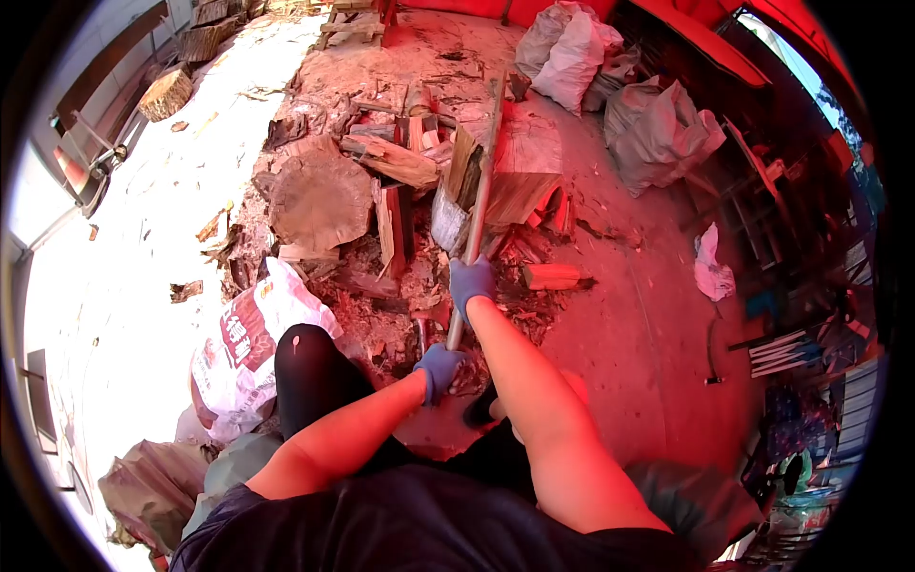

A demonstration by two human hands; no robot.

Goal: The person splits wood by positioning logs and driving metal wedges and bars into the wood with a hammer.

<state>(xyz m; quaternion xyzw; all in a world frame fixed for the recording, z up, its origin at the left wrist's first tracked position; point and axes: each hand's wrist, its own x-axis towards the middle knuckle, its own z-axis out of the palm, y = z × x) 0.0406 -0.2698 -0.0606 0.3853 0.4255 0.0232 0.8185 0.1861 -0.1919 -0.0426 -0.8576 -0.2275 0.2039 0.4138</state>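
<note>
Both my hands wear blue-grey gloves and are closed around a long pole-like handle (483,195). My left hand (439,373) grips it near its lower end, close to my knees. Higher up, my right hand (472,283) is wrapped round the same shaft. The handle slants away from me across the wood pile; I cannot make out a tool head at its far end. Just left of the shaft stands a split log (459,181) with pale bark. A large squared wood block (522,164) lies right of it, and a round chopping stump (321,202) sits to the left.
Split firewood (391,160) and bark chips litter the floor ahead. A printed white sack (257,338) is by my left knee. Stuffed sacks (658,133) stand at the back right. A hammer-like tool (713,367) lies on the right. A log round (166,93) is far left.
</note>
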